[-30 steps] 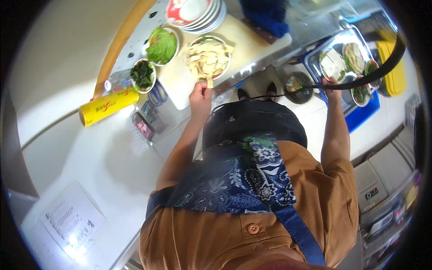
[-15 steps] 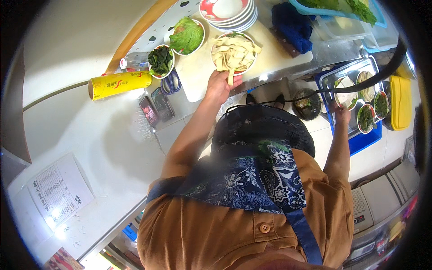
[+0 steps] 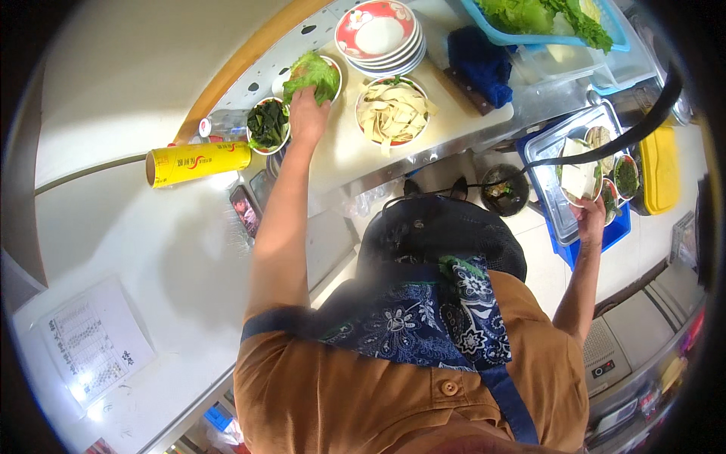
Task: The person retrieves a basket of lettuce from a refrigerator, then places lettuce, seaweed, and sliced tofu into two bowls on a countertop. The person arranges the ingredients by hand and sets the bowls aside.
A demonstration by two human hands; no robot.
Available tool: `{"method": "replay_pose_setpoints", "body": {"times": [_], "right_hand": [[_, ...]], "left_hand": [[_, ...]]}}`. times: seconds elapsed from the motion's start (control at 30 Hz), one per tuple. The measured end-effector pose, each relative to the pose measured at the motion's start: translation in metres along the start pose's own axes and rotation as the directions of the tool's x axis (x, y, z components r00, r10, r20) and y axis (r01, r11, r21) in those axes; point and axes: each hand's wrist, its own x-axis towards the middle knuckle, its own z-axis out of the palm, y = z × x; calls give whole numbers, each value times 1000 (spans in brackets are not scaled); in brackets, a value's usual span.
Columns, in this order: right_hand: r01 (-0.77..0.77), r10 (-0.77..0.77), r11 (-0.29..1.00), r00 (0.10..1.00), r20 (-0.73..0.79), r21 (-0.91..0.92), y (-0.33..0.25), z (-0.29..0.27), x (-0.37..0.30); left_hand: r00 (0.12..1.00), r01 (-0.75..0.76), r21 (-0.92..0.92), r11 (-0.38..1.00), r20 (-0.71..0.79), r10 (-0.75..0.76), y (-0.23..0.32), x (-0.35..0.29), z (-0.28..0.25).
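Note:
My left hand (image 3: 308, 119) reaches over the cutting board to a bowl of lettuce (image 3: 314, 74). Its fingers close at the near rim, against the leaves; the rim under them is hidden. Beside it stand a bowl of dark leafy greens (image 3: 268, 126) and a bowl of pale wide strips (image 3: 392, 112), which look like tofu skin or noodles. At the right, my right hand (image 3: 588, 217) grips the near rim of a bowl of white flat sheets (image 3: 580, 172). That bowl is over the metal tray (image 3: 558, 216), tilted; whether it touches the tray I cannot tell.
Stacked red-and-white plates (image 3: 378, 34), a dark blue cloth (image 3: 482, 64) and a blue basket of lettuce (image 3: 556, 38) line the back. A yellow roll box (image 3: 199, 164) and a phone (image 3: 244, 210) lie left. More filled bowls share the tray; a black cable (image 3: 605, 147) crosses above it.
My left hand has left the rim of the pale-strip bowl and moved left to the lettuce bowl. My right hand has shifted the bowl of white sheets slightly toward me.

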Motion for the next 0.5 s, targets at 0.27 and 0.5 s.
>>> {"method": "replay_pose_setpoints", "body": {"times": [0.27, 0.5], "right_hand": [[212, -167, 958, 960, 226, -195, -138, 123, -40], [305, -191, 937, 853, 485, -169, -163, 229, -16]], "left_hand": [[896, 174, 256, 951, 358, -261, -2, 41, 3], [951, 165, 169, 972, 234, -203, -22, 45, -3]]}}
